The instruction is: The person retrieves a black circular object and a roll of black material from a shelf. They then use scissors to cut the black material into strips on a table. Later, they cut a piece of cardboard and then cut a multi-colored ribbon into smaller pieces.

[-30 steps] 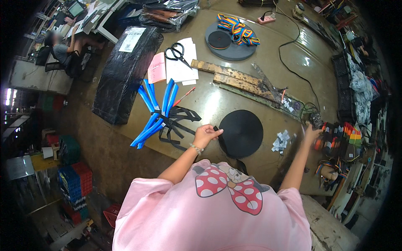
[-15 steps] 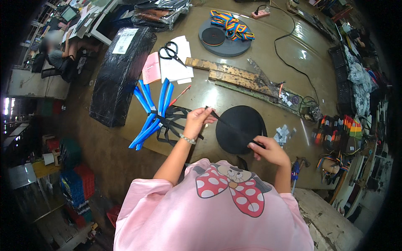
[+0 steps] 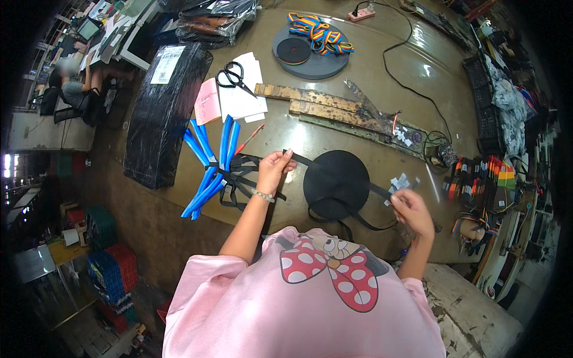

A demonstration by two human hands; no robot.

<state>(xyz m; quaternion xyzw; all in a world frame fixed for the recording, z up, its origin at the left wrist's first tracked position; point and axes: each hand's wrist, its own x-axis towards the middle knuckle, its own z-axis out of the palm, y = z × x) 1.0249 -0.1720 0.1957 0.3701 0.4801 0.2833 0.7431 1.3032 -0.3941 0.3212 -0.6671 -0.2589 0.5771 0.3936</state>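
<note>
A black webbing strap [image 3: 379, 191] runs between my two hands, over a large round black roll of webbing [image 3: 336, 179] on the table. My left hand [image 3: 276, 167] pinches the strap left of the roll, thumb against fingers. To the right of the roll, my right hand [image 3: 412, 210] grips the same strap. A loose length of strap loops below the roll, near the table's front edge. Left of my left hand lies a bundle of blue tubes [image 3: 210, 173] with black straps [image 3: 242, 173] crossing it. A red pen-like tool [image 3: 249, 138] lies beside the bundle.
Black scissors [image 3: 233, 77] lie on white paper [image 3: 245, 104] beside a pink sheet [image 3: 207, 102]. A long black wrapped parcel [image 3: 160, 119] stands left. Farther back are worn wooden bars [image 3: 331, 104] and a grey roll [image 3: 316, 67] under rainbow webbing [image 3: 322, 37]. A person [image 3: 74, 86] sits far left.
My right hand has moved right, away from the roll, drawing the strap out between my hands. My left hand has shifted slightly left, still pinching the strap. A loose loop now shows below the roll.
</note>
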